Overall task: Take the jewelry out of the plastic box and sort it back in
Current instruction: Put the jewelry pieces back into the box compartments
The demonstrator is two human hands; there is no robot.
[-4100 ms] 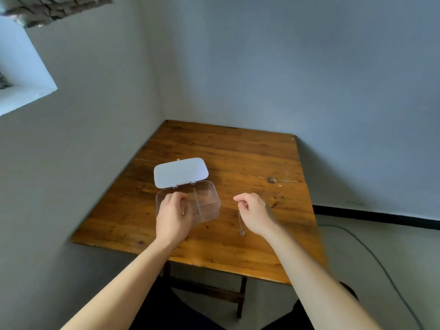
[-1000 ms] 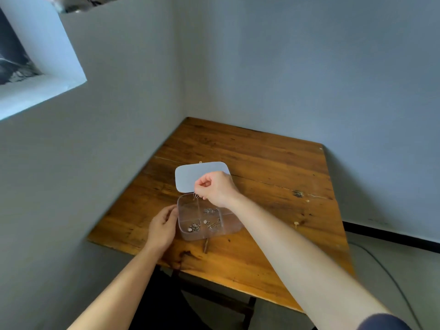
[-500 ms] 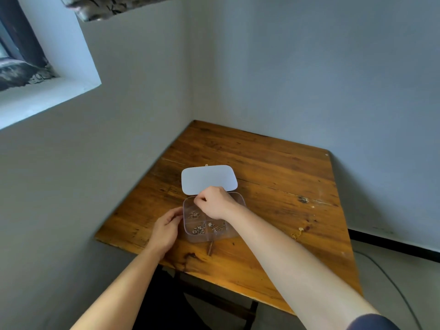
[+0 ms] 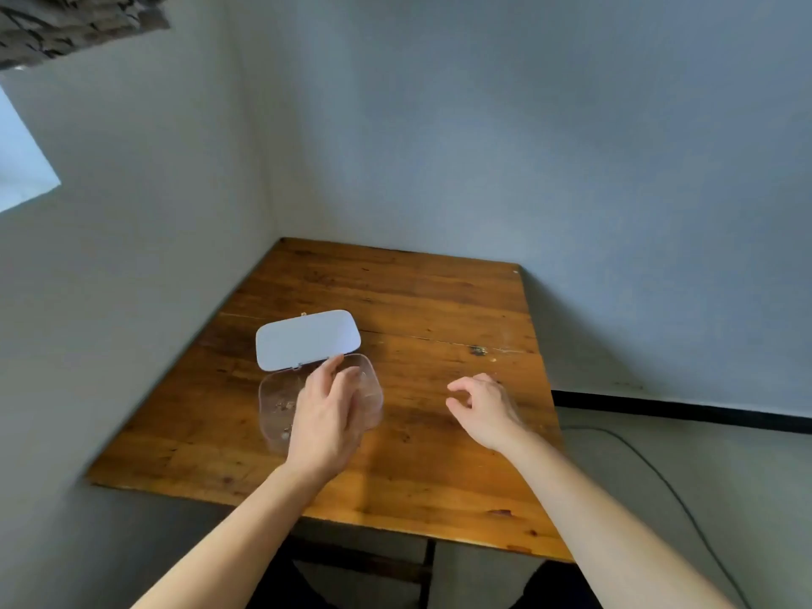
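Half a second ago the right hand was over the box and the left hand was at its near left corner; now they have swapped jobs. Now the left hand (image 4: 327, 421) lies over the middle of the clear plastic box (image 4: 281, 389), and the right hand (image 4: 483, 408) has pulled away to the right, over bare wood.

Far in the upper left of the frame is a bright bit of window ledge (image 4: 22, 169), with grey wall beside it. Lower down, the wooden table (image 4: 417, 301) fills the middle of the frame.

The plastic box sits left of the middle of the frame, on the table. Its pale lid (image 4: 307, 338) is flipped open and lies flat just behind it, joined at the back edge. A few tiny pieces of jewelry (image 4: 285, 405) show through the left part of the box. They are too small to tell what they are.

The left hand has its fingers stretched out and a little apart, reaching toward the back wall of the box. I cannot tell if it holds anything.

The right hand is well apart from the box. Its fingers are curled in loosely, with the thumb near the first finger. I cannot tell if something tiny is pinched there.

At the lower right, a dark cable (image 4: 659, 476) runs across the grey floor.
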